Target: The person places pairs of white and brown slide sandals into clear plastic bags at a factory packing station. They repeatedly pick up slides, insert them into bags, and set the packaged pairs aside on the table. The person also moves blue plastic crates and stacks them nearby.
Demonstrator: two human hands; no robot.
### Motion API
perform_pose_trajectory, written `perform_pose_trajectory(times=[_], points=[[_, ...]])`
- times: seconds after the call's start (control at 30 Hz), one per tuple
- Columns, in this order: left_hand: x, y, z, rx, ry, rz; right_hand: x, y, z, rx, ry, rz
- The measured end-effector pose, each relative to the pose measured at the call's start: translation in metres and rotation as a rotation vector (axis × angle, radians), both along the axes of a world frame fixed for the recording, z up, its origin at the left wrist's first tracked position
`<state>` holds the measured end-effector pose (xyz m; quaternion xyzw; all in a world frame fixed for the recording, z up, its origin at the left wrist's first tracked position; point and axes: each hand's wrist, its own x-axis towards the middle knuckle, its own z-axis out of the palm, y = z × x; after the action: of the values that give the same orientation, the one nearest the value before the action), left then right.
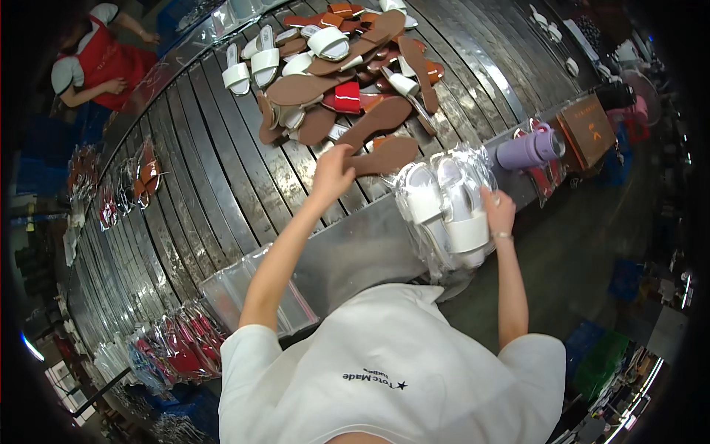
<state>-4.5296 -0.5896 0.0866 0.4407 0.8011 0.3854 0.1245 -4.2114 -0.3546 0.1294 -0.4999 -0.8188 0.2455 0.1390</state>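
Note:
My left hand [330, 174] reaches out over the slatted metal bench [207, 170] and grips the end of a brown flat sandal [384, 155] lying at the near edge of a heap of sandals [347, 74]. The heap mixes brown, white and red pairs. My right hand [499, 211] rests against a clear plastic bag holding white sandals [444, 203], which sits on the bench's near edge. The bag's far side is crumpled and shiny.
A stack of flat clear bags [240, 285] lies by my left elbow. Bagged red sandals [177, 344] line the bench's left end. A lilac bottle [529, 150] and a brown box [588, 129] stand at the right. A person in red [100, 59] works at the far left.

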Motion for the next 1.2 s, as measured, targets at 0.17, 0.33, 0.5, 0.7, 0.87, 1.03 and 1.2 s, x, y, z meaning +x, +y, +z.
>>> perform_pose_trajectory(times=[0.17,0.33,0.5,0.7,0.87,1.03,1.2], points=[[-0.027,0.047,-0.041,0.001,0.241,0.140,-0.009,-0.026,0.006,-0.138,0.191,-0.197],[-0.076,0.063,-0.004,-0.035,0.469,0.409,-0.013,-0.028,0.027,0.223,0.164,-0.090],[-0.131,0.050,0.015,-0.160,0.488,0.486,-0.057,-0.043,0.063,0.153,0.273,-0.024],[-0.182,0.047,0.028,-0.452,0.541,0.358,-0.143,-0.086,0.089,-0.073,0.382,0.396],[-0.167,0.010,0.110,-0.319,0.552,0.263,-0.199,-0.092,0.110,0.114,0.483,0.659],[-0.104,-0.056,0.219,-0.192,0.411,0.111,-0.263,-0.108,0.132,0.524,0.368,0.854],[-0.079,-0.148,0.274,0.403,-0.196,0.043,-0.255,-0.144,0.162,0.134,0.689,0.880]])
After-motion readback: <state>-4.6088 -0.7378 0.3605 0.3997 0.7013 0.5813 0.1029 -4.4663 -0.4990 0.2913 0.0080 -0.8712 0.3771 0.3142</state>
